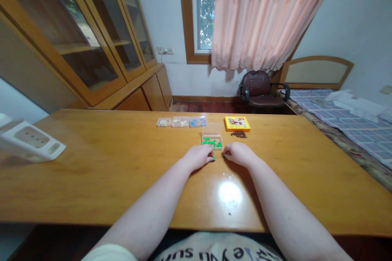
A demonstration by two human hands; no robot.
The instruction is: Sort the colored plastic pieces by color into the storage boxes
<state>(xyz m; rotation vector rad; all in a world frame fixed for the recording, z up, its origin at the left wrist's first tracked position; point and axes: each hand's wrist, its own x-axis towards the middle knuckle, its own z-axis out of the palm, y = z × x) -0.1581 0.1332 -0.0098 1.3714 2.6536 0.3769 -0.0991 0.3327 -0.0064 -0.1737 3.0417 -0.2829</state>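
Observation:
My left hand [200, 157] is low over the table, its fingers closed on a small green piece [214, 158] that shows at the fingertips. Just beyond it stands a clear plastic box [203, 147] with its lid raised, holding several green pieces [211, 142]. To the right of that box is my right hand [240, 154], fingers curled together near the tabletop. Whatever its fingertips may hold is hidden. Behind this hand lies a pile of small brown pieces [239, 134], beside a yellow box [237, 123] with a printed picture.
Three clear boxes stand in a row farther back: one with pale pieces [163, 122], one with cream pieces [180, 122], one with blue pieces [197, 121]. A white box-shaped object [33, 140] stands at the table's left. The wooden table [122, 163] ends before a chair [259, 89].

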